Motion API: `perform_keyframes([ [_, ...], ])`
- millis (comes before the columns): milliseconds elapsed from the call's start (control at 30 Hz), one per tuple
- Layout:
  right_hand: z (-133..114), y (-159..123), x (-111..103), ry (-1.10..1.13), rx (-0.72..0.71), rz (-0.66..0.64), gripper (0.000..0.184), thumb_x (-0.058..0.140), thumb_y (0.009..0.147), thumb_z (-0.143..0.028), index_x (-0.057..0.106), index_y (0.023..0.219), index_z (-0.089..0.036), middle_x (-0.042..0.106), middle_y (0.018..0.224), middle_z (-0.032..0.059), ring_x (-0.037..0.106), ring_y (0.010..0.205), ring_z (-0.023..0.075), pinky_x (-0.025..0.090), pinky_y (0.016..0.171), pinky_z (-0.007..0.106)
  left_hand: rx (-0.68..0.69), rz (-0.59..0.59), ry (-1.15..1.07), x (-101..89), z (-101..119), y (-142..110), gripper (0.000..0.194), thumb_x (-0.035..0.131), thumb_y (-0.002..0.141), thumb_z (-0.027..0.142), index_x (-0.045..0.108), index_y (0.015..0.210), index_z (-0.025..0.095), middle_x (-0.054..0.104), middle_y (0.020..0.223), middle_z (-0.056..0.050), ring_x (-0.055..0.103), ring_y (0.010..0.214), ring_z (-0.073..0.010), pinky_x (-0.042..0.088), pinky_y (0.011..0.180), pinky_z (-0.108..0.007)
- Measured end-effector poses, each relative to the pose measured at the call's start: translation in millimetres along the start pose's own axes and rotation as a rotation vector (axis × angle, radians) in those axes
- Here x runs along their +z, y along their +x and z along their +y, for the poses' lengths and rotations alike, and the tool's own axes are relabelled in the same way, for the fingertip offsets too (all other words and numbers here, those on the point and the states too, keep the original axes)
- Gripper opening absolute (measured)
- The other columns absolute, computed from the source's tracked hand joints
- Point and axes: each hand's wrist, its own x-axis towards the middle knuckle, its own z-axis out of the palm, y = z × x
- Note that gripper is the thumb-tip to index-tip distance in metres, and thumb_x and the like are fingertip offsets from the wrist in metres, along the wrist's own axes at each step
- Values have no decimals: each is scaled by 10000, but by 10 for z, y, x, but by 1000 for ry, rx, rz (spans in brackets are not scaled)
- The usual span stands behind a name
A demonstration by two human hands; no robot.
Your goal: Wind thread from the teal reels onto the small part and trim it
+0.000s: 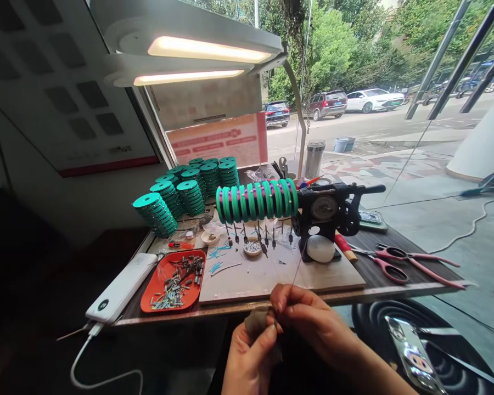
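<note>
My left hand [249,354] pinches a small brownish pad at the table's near edge. My right hand [310,321] meets it, fingertips closed on a thin line [297,263] that runs up toward the black winding machine [327,211]. A row of green spools [257,200] sits on the machine's shaft, with small sinkers hanging below it. What sits between the fingertips is too small to make out.
A red tray [156,293] of small metal parts lies left, beside a white power bank [121,293] with its cable. Stacks of green spools [181,195] stand at the back. Pink scissors [403,263] lie right. A desk lamp [189,52] hangs overhead.
</note>
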Motion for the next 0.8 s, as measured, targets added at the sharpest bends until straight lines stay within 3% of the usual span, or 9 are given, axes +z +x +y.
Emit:
perform_keyframes([
  [133, -8, 6, -8, -34, 86, 12, 154, 557, 704, -126, 624, 840, -149, 591, 705, 1, 496, 638, 115, 346, 642, 234, 41, 19, -31, -17, -34, 29, 145, 778, 560, 280, 718, 649, 184, 572, 531, 25, 437, 502, -48, 375, 556, -160],
  [267, -22, 1, 40, 53, -17, -39, 78, 549, 680, -105, 601, 697, -160, 540, 697, -7, 494, 662, 124, 361, 656, 238, 22, 54, -87, 22, -17, 7, 149, 784, 552, 250, 719, 665, 177, 594, 557, 15, 451, 516, -55, 360, 528, -159],
  [400, -5, -5, 63, 93, -106, -20, 71, 564, 657, -98, 599, 649, -160, 512, 731, -6, 475, 659, 118, 369, 644, 231, -71, 63, -272, 54, -73, 19, 183, 805, 499, 228, 708, 642, 167, 581, 541, 20, 439, 473, -44, 327, 466, -158],
  [567, -28, -27, -31, 21, -120, -54, 148, 530, 675, -74, 636, 677, -177, 614, 758, 19, 541, 757, 141, 395, 713, 238, -233, -14, -363, 46, -148, 31, 168, 798, 513, 198, 670, 597, 129, 489, 522, 29, 422, 478, -40, 301, 444, -149],
  [667, -91, -98, -123, -244, -71, -50, 200, 511, 715, -93, 662, 800, -194, 650, 875, 40, 570, 854, 179, 412, 771, 287, -318, -64, -338, 40, -136, 8, 151, 776, 550, 179, 666, 626, 108, 451, 525, 32, 334, 429, -20, 243, 402, -147],
  [800, -114, -243, -240, -911, -126, 30, 219, 580, 735, -160, 639, 943, -193, 664, 907, 65, 589, 848, 214, 434, 769, 322, -377, -46, -253, 29, -100, -6, 186, 788, 535, 185, 657, 625, 89, 426, 509, 43, 312, 410, -8, 223, 386, -136],
])
